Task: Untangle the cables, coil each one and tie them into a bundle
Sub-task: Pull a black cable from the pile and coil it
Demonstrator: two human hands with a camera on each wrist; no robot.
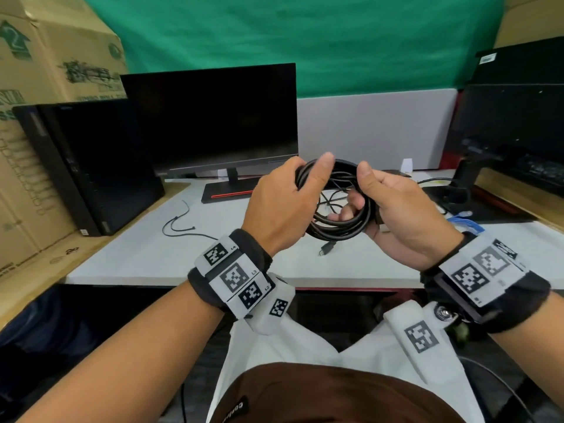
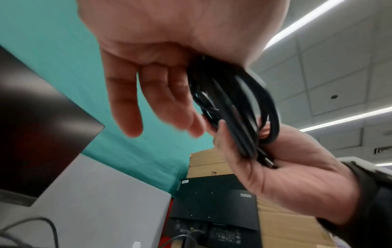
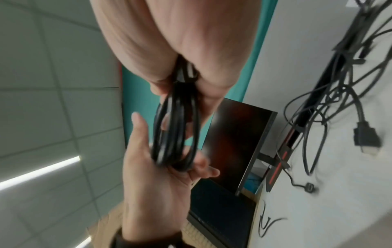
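Observation:
A black cable coil [image 1: 338, 228] of several loops hangs in the air above the white table [image 1: 152, 257], held between both hands. My left hand [image 1: 280, 206] grips the coil's left side, thumb laid over the top. My right hand [image 1: 396, 218] grips the right side, thumb on top and fingers curled under. In the left wrist view the coil [image 2: 239, 104] runs from my left hand [image 2: 148, 83] into the right hand [image 2: 286, 167]. In the right wrist view the coil [image 3: 176, 127] lies across the left hand [image 3: 148, 193].
Under the coil, a black plug [image 1: 328, 248] and tangled thin cables [image 1: 332, 193] lie on the table, and a thin black cable [image 1: 180, 224] lies left. A monitor [image 1: 213, 117] and PC tower [image 1: 91, 166] stand behind, a second monitor [image 1: 512, 132] right, cardboard boxes [image 1: 45, 87] left.

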